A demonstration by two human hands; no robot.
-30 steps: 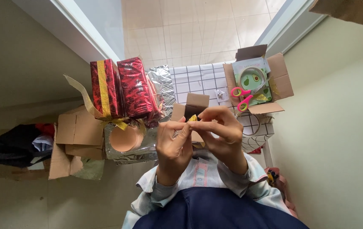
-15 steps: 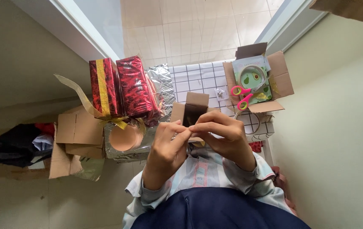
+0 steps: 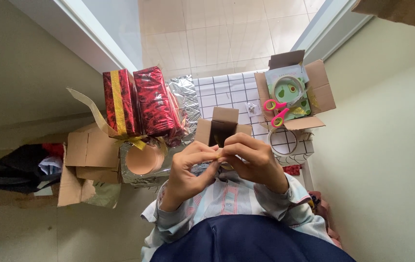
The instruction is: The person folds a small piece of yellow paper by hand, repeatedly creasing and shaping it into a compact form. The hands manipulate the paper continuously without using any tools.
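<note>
A: What lies at left?

B: Two red foil-wrapped boxes (image 3: 139, 102), one tied with gold ribbon (image 3: 117, 104), standing side by side, probably set aside as finished.

A: And the hands?

B: The left hand (image 3: 188, 170) and right hand (image 3: 253, 160) meet at the fingertips, both narrowly pinching a small strip of yellow tape (image 3: 219, 156) before a small open brown cardboard box (image 3: 222, 127).

A: At right?

B: One open carton (image 3: 321, 92) keeps pink-handled scissors (image 3: 278, 110) and one tape roll (image 3: 287, 88) within reach.
</note>
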